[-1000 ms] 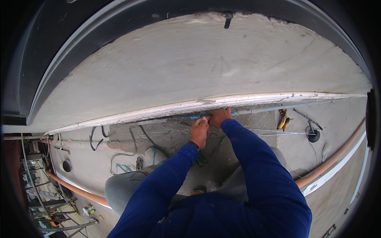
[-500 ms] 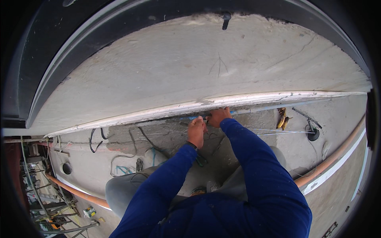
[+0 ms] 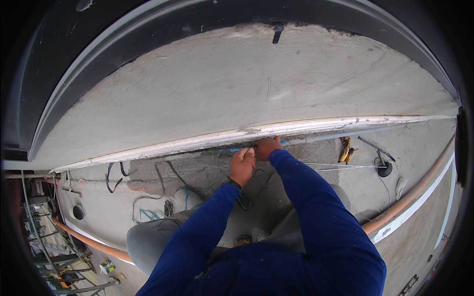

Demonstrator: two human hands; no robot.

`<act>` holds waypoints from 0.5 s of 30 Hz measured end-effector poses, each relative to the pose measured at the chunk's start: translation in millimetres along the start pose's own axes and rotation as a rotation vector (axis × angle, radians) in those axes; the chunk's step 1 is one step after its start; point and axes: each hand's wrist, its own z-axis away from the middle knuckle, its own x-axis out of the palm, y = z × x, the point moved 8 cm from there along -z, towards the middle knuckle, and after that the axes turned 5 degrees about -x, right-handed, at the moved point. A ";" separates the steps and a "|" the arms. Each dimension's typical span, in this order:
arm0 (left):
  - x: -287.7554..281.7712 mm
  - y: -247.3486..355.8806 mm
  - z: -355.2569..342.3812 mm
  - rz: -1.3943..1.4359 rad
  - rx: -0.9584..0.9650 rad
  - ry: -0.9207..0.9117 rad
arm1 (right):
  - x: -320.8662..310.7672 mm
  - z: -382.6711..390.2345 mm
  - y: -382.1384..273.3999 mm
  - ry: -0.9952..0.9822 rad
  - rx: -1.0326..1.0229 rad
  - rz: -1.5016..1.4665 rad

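Note:
Below a white ledge (image 3: 306,124), a narrow pipe (image 3: 340,134) with a blue section (image 3: 234,149) runs along the gritty edge of the wall. My right hand (image 3: 268,148) is curled over this pipe at the blue section. My left hand (image 3: 242,166), just to its left and lower, has thumb and fingers pinched together beside the pipe; what is between them is hidden. Thin pale strings (image 3: 345,167) stretch from near my hands to a round dark object (image 3: 384,168) on the right.
Bananas or similar yellow-brown items (image 3: 344,150) lie right, beside dark metal bars (image 3: 375,148). Loose cables (image 3: 160,182) and a round hole (image 3: 79,212) are left. An orange pipe (image 3: 94,240) curves behind me. Metal scaffolding (image 3: 49,234) stands at lower left. A dark frame (image 3: 207,15) arches above.
The view has shifted slightly, so the wall sits a little lower and objects a little further left. Both hands stay at the blue pipe section, with only small finger movement.

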 end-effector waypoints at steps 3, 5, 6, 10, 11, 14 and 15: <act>2.5 -7.4 -3.7 -0.076 -0.035 0.042 | -1.1 0.7 -3.3 -0.003 0.020 0.037; 7.1 -6.6 -6.9 -0.117 -0.043 0.058 | -3.8 1.7 1.6 -0.001 0.032 0.036; 8.9 -5.9 -5.0 -0.126 -0.049 0.066 | -9.7 8.7 0.0 -0.015 0.023 0.021; 12.4 4.7 -2.5 -0.015 -0.052 0.057 | -6.9 10.9 5.2 0.037 0.022 -0.007; 5.1 4.4 -2.2 -0.005 -0.097 0.063 | -8.6 9.3 -3.4 0.037 -0.001 0.045; 2.9 -3.6 -8.6 0.048 -0.122 0.087 | -11.4 14.0 -3.1 0.046 0.004 -0.003; 5.8 -0.7 -8.7 0.045 -0.121 0.065 | -10.1 16.8 -0.9 0.056 0.011 -0.002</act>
